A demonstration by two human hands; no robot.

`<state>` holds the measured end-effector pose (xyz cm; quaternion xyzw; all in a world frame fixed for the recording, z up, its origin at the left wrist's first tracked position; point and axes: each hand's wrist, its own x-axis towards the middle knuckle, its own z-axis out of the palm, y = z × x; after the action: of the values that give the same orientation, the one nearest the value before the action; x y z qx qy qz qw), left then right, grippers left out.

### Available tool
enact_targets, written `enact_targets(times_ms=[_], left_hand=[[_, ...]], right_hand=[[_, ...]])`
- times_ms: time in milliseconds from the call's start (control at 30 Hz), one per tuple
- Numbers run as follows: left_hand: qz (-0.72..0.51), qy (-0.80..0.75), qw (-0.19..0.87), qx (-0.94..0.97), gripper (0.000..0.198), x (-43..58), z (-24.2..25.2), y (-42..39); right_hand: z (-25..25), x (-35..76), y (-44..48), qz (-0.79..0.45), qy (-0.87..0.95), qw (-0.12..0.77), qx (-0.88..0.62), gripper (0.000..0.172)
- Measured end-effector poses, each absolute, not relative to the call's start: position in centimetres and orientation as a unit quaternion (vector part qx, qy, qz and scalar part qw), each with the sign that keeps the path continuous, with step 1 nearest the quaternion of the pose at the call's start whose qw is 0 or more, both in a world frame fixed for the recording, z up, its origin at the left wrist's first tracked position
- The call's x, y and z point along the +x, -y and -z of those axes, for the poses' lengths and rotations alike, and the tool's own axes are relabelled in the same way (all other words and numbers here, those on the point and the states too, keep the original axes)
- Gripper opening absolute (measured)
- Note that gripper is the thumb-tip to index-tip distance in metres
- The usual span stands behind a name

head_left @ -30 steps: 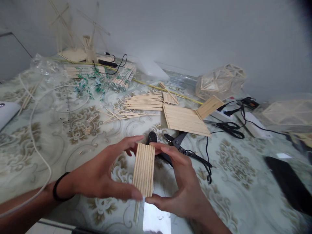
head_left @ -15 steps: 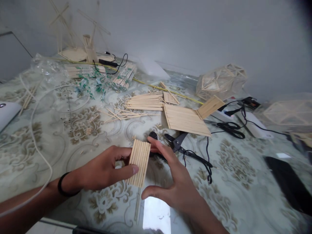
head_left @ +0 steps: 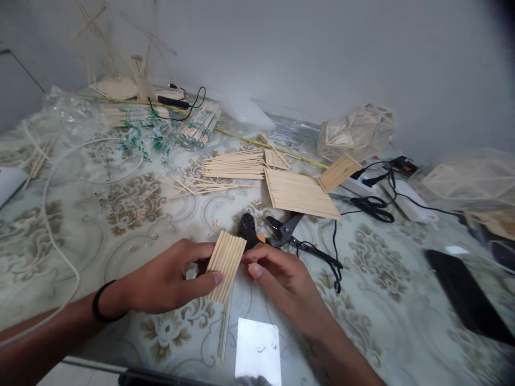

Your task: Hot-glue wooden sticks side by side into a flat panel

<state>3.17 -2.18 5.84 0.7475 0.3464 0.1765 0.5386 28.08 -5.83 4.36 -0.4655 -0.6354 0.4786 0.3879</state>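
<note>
My left hand (head_left: 173, 276) grips a small panel of wooden sticks (head_left: 227, 262) laid side by side, thumb on top and fingers beneath. At the panel's right edge, my right hand (head_left: 281, 284) has its thumb and forefinger pinched together; anything between them is too small to make out. Just beyond the panel lies a black tool with an orange part (head_left: 248, 229), partly hidden by the panel and my right hand. Black-handled cutters (head_left: 287, 231) rest to its right. Behind them is a larger joined wooden panel (head_left: 300, 192) with a smaller piece tilted up.
Loose sticks (head_left: 235, 165) lie behind the hands, with bundled sticks (head_left: 201, 124) farther back. Scissors (head_left: 372, 206), a power strip (head_left: 358, 186) and a black phone (head_left: 469, 295) are on the right. A white cable (head_left: 50, 225) crosses the left side.
My right hand's spread fingers have closed together beside the panel. The black tool shows more now. My left hand still holds the panel, and the view has shifted slightly.
</note>
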Motion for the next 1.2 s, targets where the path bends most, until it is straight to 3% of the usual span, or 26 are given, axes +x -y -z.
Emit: enact_targets(times_ms=[367,733,833,1033,1200], left_hand=[[-0.202,-0.361,0.557,0.720,0.028,2.9,-5.8,1.8],[-0.247,-0.354,0.630,0.646,0.028,3.0,-5.8,1.6],[-0.254,-0.354,0.636,0.637,0.027,2.9,-5.5,1.6],[-0.257,-0.351,0.652,0.621,0.030,2.5,-5.1,1.6],[-0.260,-0.372,0.636,0.624,0.035,2.7,-4.9,1.7]], right_hand=[[-3.8,28.4,5.8,-0.498,0.629,0.393,-0.449,0.023],[-3.0,28.5,6.0,-0.497,0.617,0.394,-0.466,0.055],[-3.5,28.3,5.8,-0.467,0.634,0.377,-0.487,0.050],[-3.5,27.9,5.7,-0.409,0.657,0.393,-0.497,0.020],[-3.2,28.0,5.8,-0.394,0.640,0.432,-0.500,0.021]])
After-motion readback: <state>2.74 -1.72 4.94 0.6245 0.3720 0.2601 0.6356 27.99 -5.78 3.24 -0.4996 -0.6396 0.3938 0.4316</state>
